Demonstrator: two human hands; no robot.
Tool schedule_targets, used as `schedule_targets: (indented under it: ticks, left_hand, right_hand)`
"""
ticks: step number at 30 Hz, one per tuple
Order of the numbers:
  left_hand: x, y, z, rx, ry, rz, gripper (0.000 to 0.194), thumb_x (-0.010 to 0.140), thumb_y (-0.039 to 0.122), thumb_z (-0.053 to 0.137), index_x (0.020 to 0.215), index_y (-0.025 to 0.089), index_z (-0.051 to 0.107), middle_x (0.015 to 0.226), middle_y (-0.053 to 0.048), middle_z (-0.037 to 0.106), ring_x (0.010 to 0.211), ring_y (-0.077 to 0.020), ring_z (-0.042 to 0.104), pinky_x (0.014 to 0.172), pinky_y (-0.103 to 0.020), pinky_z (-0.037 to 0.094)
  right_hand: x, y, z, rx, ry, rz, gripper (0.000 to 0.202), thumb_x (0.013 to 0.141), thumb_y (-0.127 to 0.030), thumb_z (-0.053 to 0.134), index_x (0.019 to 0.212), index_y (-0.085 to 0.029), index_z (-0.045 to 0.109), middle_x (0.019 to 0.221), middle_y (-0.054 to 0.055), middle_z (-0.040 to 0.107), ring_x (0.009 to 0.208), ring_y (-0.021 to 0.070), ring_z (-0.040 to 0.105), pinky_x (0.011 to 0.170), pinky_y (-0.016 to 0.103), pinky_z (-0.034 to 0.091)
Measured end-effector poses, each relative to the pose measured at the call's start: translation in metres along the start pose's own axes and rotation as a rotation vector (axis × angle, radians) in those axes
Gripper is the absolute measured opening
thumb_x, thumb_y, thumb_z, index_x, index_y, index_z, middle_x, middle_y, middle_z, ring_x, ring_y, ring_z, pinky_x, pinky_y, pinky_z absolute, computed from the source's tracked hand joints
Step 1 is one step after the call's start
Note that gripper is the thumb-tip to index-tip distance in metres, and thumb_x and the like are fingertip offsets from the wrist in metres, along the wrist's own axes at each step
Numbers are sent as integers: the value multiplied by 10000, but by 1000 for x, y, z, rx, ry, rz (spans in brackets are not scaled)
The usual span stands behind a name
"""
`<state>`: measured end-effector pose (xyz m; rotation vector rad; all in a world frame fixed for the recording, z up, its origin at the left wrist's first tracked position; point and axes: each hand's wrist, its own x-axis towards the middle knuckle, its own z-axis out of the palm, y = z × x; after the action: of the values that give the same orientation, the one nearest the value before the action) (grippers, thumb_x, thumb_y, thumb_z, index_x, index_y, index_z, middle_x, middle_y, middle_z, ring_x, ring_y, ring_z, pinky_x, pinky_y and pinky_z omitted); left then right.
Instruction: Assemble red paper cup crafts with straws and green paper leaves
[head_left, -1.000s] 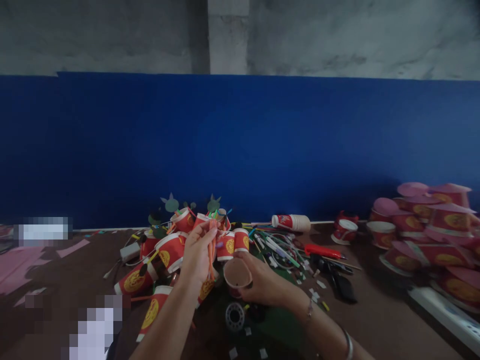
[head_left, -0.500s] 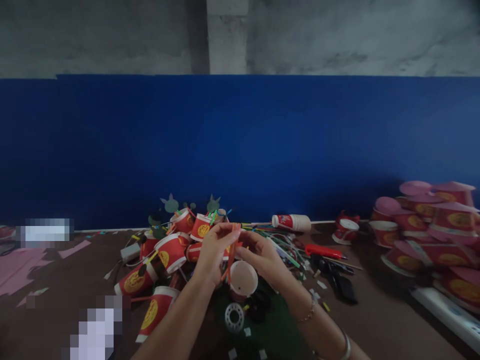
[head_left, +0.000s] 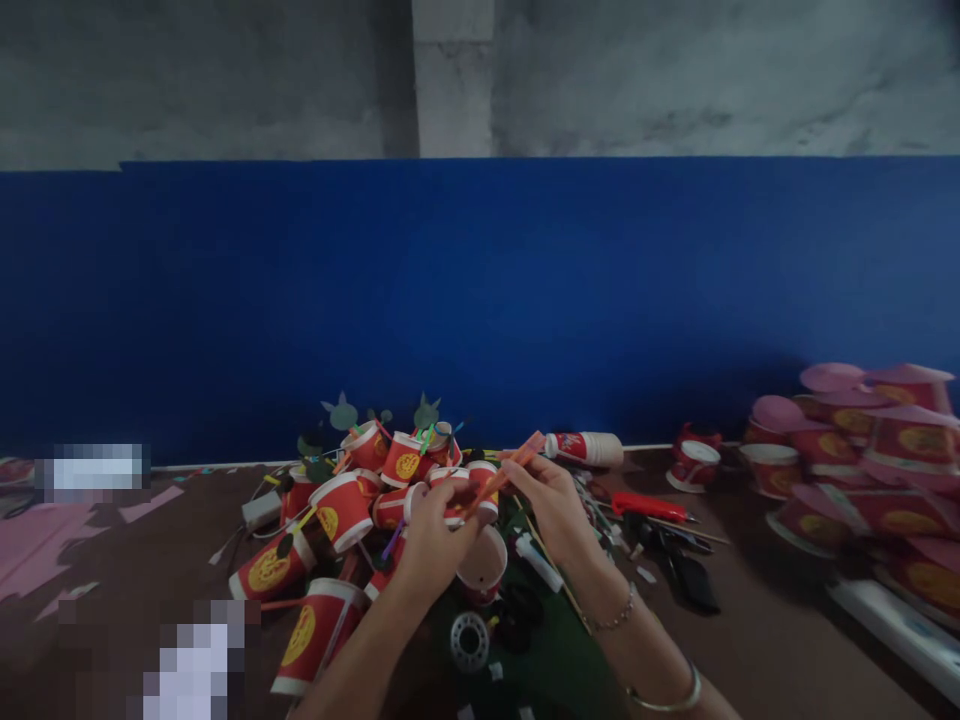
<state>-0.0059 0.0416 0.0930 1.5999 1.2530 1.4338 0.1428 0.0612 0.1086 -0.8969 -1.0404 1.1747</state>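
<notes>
Between both hands an orange strip (head_left: 495, 484) slants up to the right. My left hand (head_left: 439, 530) has its fingers closed on the strip's lower end. Thumb and fingers of my right hand (head_left: 551, 505) pinch it nearer the upper end. Just below the hands stands an open paper cup (head_left: 481, 560), its pale inside facing up. In front of the cup lies a round metal part (head_left: 469, 641) with holes around its ring. Red cups with yellow emblems (head_left: 341, 510) are heaped beside my left hand. A white tube (head_left: 538, 563) lies below my right hand.
A stack of paper cups (head_left: 583, 448) lies near the blue wall (head_left: 480, 300). Farther right are a red-handled tool (head_left: 649, 506), black objects (head_left: 694, 580) and a pile of cups with pink tops (head_left: 862, 440). Pink sheets (head_left: 45, 540) are at the left.
The orange strip has turned from upright to slanting. My hands have moved apart, the left one lower and the right one to the right. More cups and the white tube now show between and below them.
</notes>
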Motion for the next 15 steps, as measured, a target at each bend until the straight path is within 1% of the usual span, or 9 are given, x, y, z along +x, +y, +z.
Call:
schedule_targets:
  ticks: [2, 3, 6, 9, 12, 15]
  left_hand:
    - [0, -1, 2, -17, -61, -51, 93, 661, 261, 717, 727, 196, 725, 721, -48, 700, 724, -224, 640, 790, -362, 454]
    - [0, -1, 2, -63, -95, -92, 87, 679, 273, 704, 703, 193, 727, 679, -42, 696, 680, -211, 635, 754, -345, 457]
    - [1, 1, 2, -288, -160, -227, 153, 687, 320, 710, 746, 180, 725, 657, -34, 701, 628, -176, 626, 650, -282, 455]
    - [3, 2, -1, -446, -170, -306, 212, 649, 322, 757, 759, 149, 704, 640, -34, 699, 579, -134, 603, 584, -226, 435]
    - [5, 2, 0, -593, -111, -365, 261, 595, 316, 805, 735, 127, 691, 583, -14, 666, 521, -94, 563, 539, -190, 420]
    - [7, 3, 6, -818, 34, -395, 282, 560, 322, 834, 698, 143, 666, 596, 16, 644, 533, -79, 565, 544, -174, 438]
  right_hand:
    - [2, -6, -6, -42, -26, 18, 334, 642, -394, 755, 864, -149, 704, 745, 31, 694, 690, 161, 609, 686, 288, 470]
    - [3, -8, -9, -65, -51, 31, 333, 632, -386, 759, 861, -150, 706, 735, 27, 690, 685, 156, 604, 678, 284, 468]
    - [5, -16, -20, -132, -166, 93, 307, 622, -350, 759, 855, -158, 707, 742, 23, 689, 706, 149, 603, 688, 277, 467]
    - [6, -21, -30, -214, -253, 146, 248, 654, -312, 731, 850, -161, 709, 752, 23, 688, 676, 127, 583, 646, 254, 449]
    - [6, -22, -35, -321, -298, 149, 202, 683, -277, 699, 844, -156, 719, 674, 9, 654, 580, 100, 516, 551, 230, 390]
    - [3, -21, -33, -389, -340, 148, 189, 692, -246, 674, 856, -168, 729, 626, -10, 618, 544, 93, 467, 511, 223, 339]
